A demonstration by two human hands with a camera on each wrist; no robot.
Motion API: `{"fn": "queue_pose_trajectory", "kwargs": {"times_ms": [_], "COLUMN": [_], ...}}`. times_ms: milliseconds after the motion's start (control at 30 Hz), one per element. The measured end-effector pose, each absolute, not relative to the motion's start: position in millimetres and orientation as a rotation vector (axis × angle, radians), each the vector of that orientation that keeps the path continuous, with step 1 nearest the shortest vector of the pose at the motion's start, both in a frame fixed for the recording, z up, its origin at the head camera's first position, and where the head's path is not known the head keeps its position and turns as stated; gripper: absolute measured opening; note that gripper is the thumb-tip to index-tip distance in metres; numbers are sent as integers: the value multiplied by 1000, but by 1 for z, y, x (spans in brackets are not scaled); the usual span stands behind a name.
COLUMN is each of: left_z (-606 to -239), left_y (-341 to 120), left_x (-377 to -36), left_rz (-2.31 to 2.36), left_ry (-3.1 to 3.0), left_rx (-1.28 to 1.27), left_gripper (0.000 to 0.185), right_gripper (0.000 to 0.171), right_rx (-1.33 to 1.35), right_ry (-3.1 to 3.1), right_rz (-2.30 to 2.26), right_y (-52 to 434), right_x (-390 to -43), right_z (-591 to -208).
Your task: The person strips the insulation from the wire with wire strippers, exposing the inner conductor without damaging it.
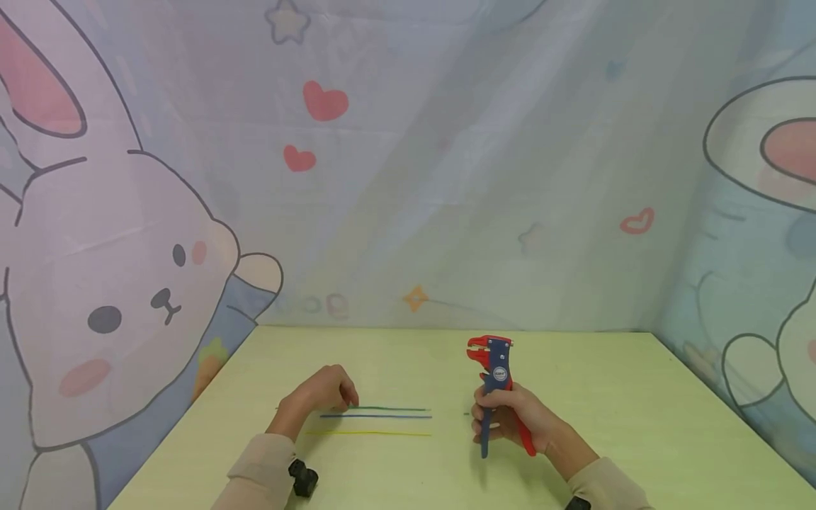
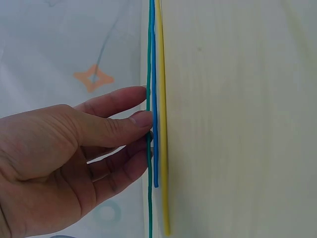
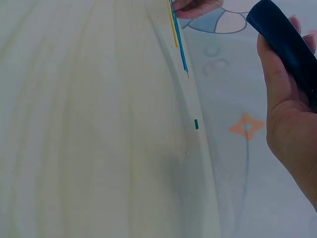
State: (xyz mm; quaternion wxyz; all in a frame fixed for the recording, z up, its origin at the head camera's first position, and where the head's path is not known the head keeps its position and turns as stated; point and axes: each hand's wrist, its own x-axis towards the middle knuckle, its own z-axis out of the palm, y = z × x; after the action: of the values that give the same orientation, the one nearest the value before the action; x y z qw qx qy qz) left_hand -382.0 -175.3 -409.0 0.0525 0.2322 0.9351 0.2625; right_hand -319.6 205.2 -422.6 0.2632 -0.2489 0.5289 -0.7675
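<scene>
Worktop (image 1: 586,372) on my remote feed carries a blue wire (image 2: 154,89) laid out nearly straight; just on its far side runs a green wire (image 2: 148,74), which I see pinched between the thumb and fingers of the left hand (image 1: 326,389), near the blue wire's left end; I cannot tell whether the green wire is lifted there; a yellow wire (image 2: 164,119) lies roughly parallel on the blue wire's near side. Past the blue wire's right end, I have the right hand (image 1: 530,416) curled round the handles of a red-and-blue wire stripper (image 1: 500,363), held upright with its jaws parted; between that tool and the blue wire's right end lies a short green piece (image 3: 196,124); well beyond the blue wire hangs a cartoon-printed cloth (image 1: 414,234).
</scene>
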Motion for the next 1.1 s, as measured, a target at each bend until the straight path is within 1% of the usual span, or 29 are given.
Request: {"fn": "queue_pose_trajectory", "kwargs": {"times_ms": [333, 567, 667, 900, 1100], "left_z": [-408, -400, -401, -409, -411], "left_y": [-179, -181, -179, -177, -176], "left_x": [-382, -386, -385, -384, -385], "left_rz": [827, 988, 991, 944, 937], "left_ry": [2846, 2643, 2554, 2538, 2529], "left_rx": [755, 955, 982, 920, 879], "left_gripper": [23, 25, 28, 39, 39], "right_gripper": [17, 17, 18, 17, 17], "right_rx": [-663, -663, -671, -647, -654], "right_ry": [1425, 1422, 1406, 1413, 1406], "right_rz": [-2073, -2066, -2066, -2070, -2071], "right_y": [205, 205, 205, 206, 207], "right_x": [-322, -322, -321, -320, -320], "right_z": [-422, -422, -423, -422, -421]}}
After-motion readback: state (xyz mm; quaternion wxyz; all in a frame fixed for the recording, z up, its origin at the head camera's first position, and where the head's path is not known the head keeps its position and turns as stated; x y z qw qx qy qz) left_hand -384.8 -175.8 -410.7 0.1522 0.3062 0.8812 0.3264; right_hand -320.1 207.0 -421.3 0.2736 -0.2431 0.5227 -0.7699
